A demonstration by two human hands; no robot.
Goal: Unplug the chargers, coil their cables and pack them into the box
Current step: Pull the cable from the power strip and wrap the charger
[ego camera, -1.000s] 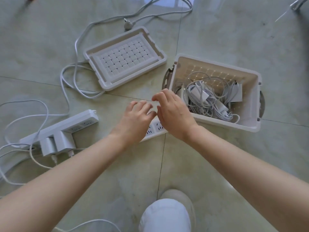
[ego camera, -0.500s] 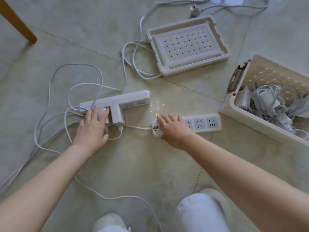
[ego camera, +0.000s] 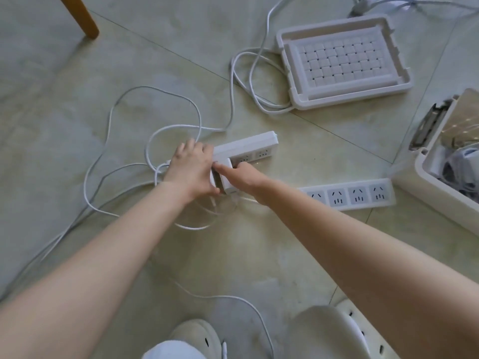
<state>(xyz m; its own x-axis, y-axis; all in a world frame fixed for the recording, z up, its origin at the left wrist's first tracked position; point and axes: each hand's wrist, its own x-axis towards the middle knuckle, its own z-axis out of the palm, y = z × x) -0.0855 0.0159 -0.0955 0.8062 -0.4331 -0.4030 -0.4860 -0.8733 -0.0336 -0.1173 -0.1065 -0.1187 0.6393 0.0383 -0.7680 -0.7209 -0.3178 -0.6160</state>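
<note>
Pinching a white charger that stands plugged into the power strip, the right hand has its index finger along the block's top and its thumb on the far side. That is a narrow, closed hold, and it looks set up for a straight pull out of the socket.

At 9 o'clock, touching it, the left hand lies over the strip's near end, probably to keep the strip from lifting with the plug. It also covers most of a second charger. Whether those fingers curl round that block or only press down cannot be told.

The loose cables sprawl from 9 to 11 o'clock, uncoiled and crossing each other. They will likely drag and snag once the charger comes free.

A second strip lies at 3 to 4 o'clock with its visible sockets bare.

The box sits open at 3 o'clock, well apart but within reach, with coiled chargers already inside. Its lid is parked upside down between 1 and 2 o'clock, out of the way of packing.

Judgement: the task is partly done, with two chargers left to unplug, coil and pack.
</note>
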